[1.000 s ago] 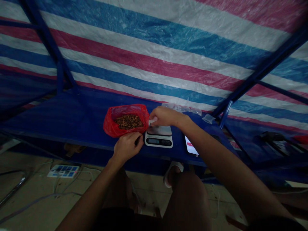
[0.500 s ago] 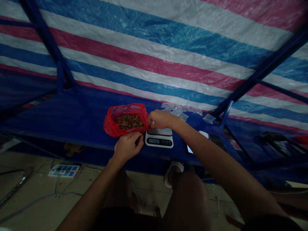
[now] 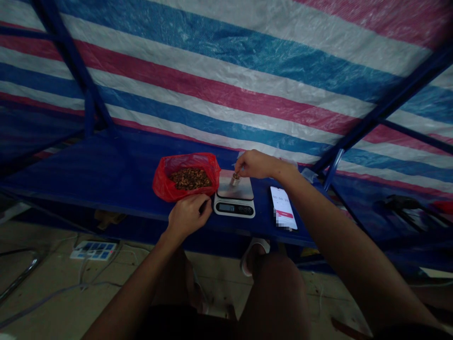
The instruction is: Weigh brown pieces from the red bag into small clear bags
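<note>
A red plastic bag [image 3: 164, 182] lies open, with brown seeds or small nuts [image 3: 191, 179] inside. Directly to its right is a white digital scale [image 3: 234, 208] with a lit display, its figures too small to read. My right hand [image 3: 255, 164] reaches over the scale plate, fingertips pinched at the top of a small pale cylindrical container [image 3: 235, 180] with something brown at its mouth. Whether the container touches the plate is unclear. My left hand [image 3: 187, 215] is curled at the front edge of the bag, left of the scale; its fingertips are hidden.
A phone [image 3: 284, 210] with a running timer lies right of the scale on the blue table [image 3: 116, 163]. Clear plastic pieces [image 3: 308, 175] lie behind my right forearm. Blue frame bars and a striped sheet rise behind. A power strip [image 3: 94, 250] sits on the floor.
My right hand has moved right and up from the bag's edge to above the scale plate, uncovering the plate and the small container. The phone screen shows more fully. My left hand stays put.
</note>
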`<action>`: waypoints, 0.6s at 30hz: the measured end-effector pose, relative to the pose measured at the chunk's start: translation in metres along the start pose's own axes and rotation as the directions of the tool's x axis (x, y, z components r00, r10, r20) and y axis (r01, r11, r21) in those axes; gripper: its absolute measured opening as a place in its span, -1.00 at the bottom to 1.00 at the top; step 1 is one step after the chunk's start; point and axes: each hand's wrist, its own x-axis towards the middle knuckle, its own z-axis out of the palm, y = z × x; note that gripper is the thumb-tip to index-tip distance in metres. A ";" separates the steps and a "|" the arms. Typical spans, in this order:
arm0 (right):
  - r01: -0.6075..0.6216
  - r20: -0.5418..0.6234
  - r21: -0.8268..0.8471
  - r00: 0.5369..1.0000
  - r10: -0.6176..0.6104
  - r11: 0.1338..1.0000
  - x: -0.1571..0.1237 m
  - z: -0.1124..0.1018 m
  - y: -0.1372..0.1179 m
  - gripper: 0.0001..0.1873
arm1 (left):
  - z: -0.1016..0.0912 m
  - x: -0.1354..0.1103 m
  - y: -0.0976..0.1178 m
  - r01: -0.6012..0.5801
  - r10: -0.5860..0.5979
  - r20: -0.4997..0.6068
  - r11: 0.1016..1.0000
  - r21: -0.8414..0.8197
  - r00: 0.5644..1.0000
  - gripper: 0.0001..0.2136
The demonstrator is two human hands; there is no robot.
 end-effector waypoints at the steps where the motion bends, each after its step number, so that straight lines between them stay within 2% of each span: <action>1: 0.009 0.006 0.016 1.000 -0.009 1.000 0.000 0.001 -0.001 -0.79 | 0.000 0.000 0.000 0.002 -0.002 -0.003 1.000 0.002 1.000 -0.83; 3: 0.038 -0.020 0.040 0.999 -0.038 0.998 0.002 0.002 -0.004 -0.76 | 0.000 0.000 0.000 0.004 -0.004 -0.005 1.000 0.002 1.000 -0.83; 5: 0.098 -0.106 0.056 0.990 -0.091 0.994 0.007 0.005 -0.013 -0.72 | 0.000 0.000 0.000 0.000 0.000 -0.008 1.000 -0.001 1.000 -0.84; 7: 0.190 -0.198 0.065 0.965 -0.174 0.980 0.016 0.010 -0.027 -0.70 | 0.001 0.000 0.001 -0.008 0.008 -0.017 1.000 0.004 1.000 -0.85; 9: 0.280 -0.220 0.058 0.940 -0.261 0.958 0.027 0.017 -0.043 -0.71 | 0.001 0.000 0.001 -0.021 0.021 -0.030 1.000 0.009 0.999 -0.85; 11: 0.320 -0.183 0.052 0.934 -0.306 0.946 0.041 0.024 -0.059 -0.74 | 0.000 0.000 0.001 -0.046 0.046 -0.054 0.999 -0.001 0.997 -0.86; 13: 0.309 -0.105 0.039 0.947 -0.304 0.950 0.054 0.031 -0.072 -0.77 | -0.001 0.000 0.001 -0.091 0.087 -0.114 0.995 -0.028 0.990 -0.87; 16: 0.233 0.055 -0.003 0.971 -0.233 0.972 0.069 0.037 -0.084 -0.79 | -0.004 -0.002 0.002 -0.139 0.125 -0.255 0.989 -0.039 0.959 -0.90; 18: 0.185 0.128 -0.043 0.976 -0.178 0.982 0.073 0.039 -0.088 -0.77 | -0.006 -0.002 0.003 -0.150 0.146 -0.327 0.989 0.013 0.934 -0.87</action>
